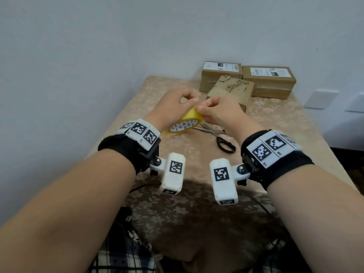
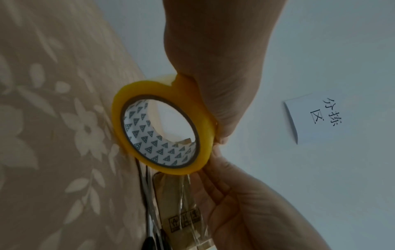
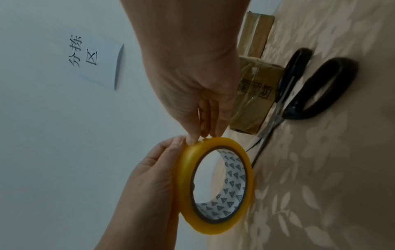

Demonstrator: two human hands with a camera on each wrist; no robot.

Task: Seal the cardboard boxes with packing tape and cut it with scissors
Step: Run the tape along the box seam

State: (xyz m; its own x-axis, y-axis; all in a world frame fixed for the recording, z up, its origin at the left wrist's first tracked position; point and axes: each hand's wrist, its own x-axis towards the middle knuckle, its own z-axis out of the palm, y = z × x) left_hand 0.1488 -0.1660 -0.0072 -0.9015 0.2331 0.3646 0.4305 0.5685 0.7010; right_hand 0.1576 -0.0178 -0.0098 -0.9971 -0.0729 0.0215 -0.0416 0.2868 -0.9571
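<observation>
The left hand (image 1: 173, 107) grips the yellow tape roll (image 1: 185, 123) on edge above the table (image 1: 137, 99) — the right hand (image 1: 220, 111) pinches at its top rim, probably picking for the loose end. Scissors (image 1: 218, 137) lie nearer the right hand; the closest cardboard box (image 1: 234, 91) sits just beyond.

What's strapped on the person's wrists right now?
Bare forearms, no sleeves. Left hand and right hand are ungloved. Each wrist carries a black strap topped with white blocks bearing black square-pattern markers, plus a white camera housing on a bracket, also marked.
</observation>
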